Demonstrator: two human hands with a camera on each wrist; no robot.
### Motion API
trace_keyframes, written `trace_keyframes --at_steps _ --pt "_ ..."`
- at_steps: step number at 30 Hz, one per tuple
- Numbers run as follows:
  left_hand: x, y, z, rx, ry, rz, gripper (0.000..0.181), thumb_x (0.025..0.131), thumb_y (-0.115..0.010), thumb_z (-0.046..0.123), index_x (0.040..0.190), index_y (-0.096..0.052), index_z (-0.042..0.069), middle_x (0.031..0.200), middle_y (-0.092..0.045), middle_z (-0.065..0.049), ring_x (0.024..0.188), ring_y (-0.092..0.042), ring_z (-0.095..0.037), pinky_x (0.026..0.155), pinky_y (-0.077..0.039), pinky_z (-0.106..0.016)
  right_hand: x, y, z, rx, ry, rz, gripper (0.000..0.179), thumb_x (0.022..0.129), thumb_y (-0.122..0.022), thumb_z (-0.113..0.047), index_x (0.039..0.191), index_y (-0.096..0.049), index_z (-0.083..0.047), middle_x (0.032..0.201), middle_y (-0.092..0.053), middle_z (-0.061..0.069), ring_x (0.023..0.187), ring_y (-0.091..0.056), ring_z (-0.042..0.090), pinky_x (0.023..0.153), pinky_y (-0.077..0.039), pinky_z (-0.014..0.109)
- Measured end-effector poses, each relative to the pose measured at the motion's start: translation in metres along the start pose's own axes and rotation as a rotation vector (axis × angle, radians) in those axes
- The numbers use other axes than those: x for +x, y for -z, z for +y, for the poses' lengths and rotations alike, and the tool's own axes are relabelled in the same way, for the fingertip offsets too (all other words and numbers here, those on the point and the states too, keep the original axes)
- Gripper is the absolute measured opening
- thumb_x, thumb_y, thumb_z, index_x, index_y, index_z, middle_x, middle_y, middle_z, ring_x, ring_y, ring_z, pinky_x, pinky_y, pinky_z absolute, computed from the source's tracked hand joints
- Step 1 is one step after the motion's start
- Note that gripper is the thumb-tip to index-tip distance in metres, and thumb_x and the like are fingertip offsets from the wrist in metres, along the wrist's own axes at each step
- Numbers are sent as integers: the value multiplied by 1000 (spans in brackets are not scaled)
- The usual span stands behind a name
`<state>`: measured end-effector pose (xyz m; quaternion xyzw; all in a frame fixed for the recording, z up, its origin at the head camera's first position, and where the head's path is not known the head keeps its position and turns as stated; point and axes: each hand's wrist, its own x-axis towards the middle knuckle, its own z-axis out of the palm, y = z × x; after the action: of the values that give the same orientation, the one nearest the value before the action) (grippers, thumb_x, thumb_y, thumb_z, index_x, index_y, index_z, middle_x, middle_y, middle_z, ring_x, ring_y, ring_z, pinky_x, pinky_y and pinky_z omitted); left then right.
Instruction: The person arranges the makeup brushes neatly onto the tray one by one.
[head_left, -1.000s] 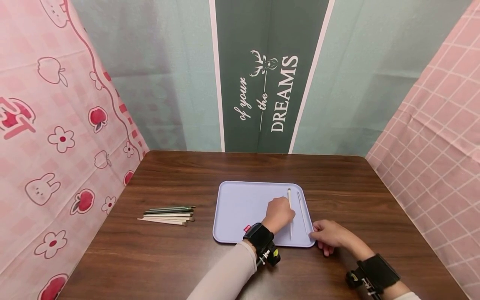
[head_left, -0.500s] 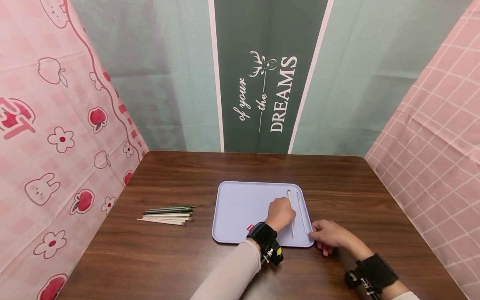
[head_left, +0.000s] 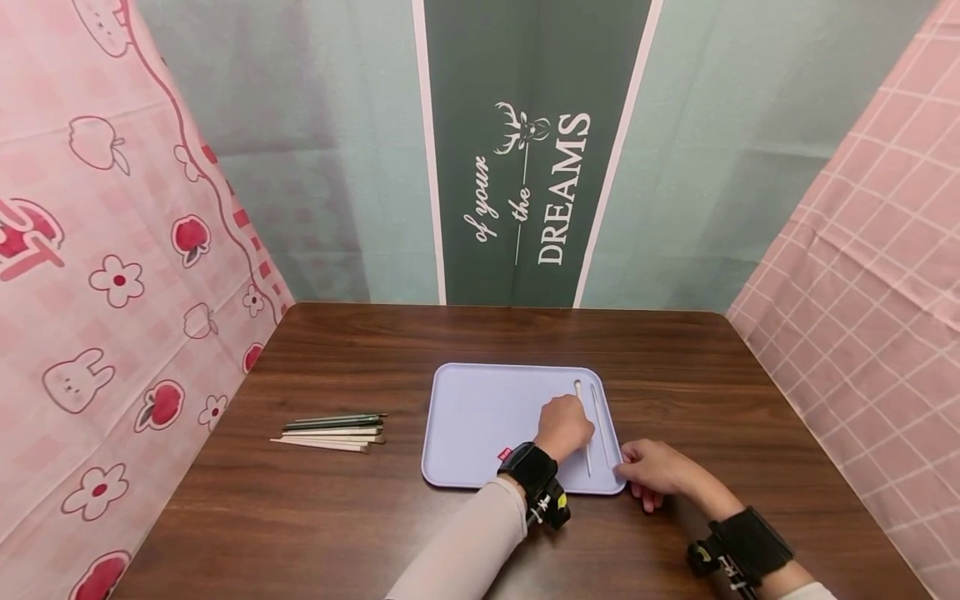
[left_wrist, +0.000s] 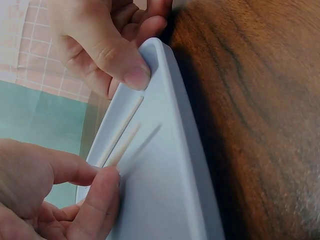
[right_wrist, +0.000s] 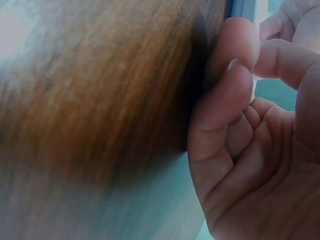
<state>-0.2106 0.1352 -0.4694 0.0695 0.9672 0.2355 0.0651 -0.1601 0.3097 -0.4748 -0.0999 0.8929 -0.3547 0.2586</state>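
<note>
A lavender tray (head_left: 480,417) lies on the wooden table. Over its right part, my left hand (head_left: 564,427) pinches a slim white makeup brush (head_left: 588,462) between thumb and fingertips. In the left wrist view that brush's pale handle (left_wrist: 125,145) tilts over the tray, its shadow beside it. A second thin white brush (head_left: 602,425) lies along the tray's right edge. My right hand (head_left: 652,471) grips the tray's near right corner, thumb inside the rim and fingers outside. The right wrist view shows its curled fingers (right_wrist: 220,115) close to the tabletop.
To the left of the tray, several brushes with green and cream handles (head_left: 333,432) lie in a bundle on the table (head_left: 360,525). A printed curtain (head_left: 517,208) hangs behind, with pink patterned cloths (head_left: 82,433) at both sides.
My left hand has shifted slightly right, and the near end of the pinched brush has swung right toward the second brush. My right hand keeps its grip on the tray corner.
</note>
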Motion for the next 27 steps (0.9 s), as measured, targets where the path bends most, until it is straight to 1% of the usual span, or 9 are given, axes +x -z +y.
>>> trace_keyframes --at_steps 6,11,18,27 --pt "1 1 1 4 -4 -25 32 81 -75 16 54 -58 12 57 -54 2 54 -51 -14 54 -40 -23 0 1 -1 -4 -8 -3 21 95 -62 -14 76 -53 -9 60 -60 4 43 -59 11 42 -49 29" --pt "2 0 1 2 -13 -33 32 81 -76 15 53 -59 12 57 -54 2 54 -50 -14 53 -40 -23 0 0 -1 -1 -9 0 22 95 -62 -14 76 -53 -8 60 -60 4 43 -59 11 42 -49 29" --pt "3 -1 -1 22 -36 -11 33 81 -76 17 55 -57 13 59 -54 2 55 -51 -14 54 -40 -23 1 -1 -1 8 -9 -5 21 94 -62 -13 76 -53 -8 60 -59 4 43 -59 10 42 -49 28" --pt "0 0 -1 17 -51 24 30 81 -76 19 59 -57 12 63 -56 1 56 -52 -14 54 -41 -24 0 0 -2 8 -6 -9 21 94 -61 -13 76 -53 -8 61 -59 4 43 -59 11 42 -49 28"
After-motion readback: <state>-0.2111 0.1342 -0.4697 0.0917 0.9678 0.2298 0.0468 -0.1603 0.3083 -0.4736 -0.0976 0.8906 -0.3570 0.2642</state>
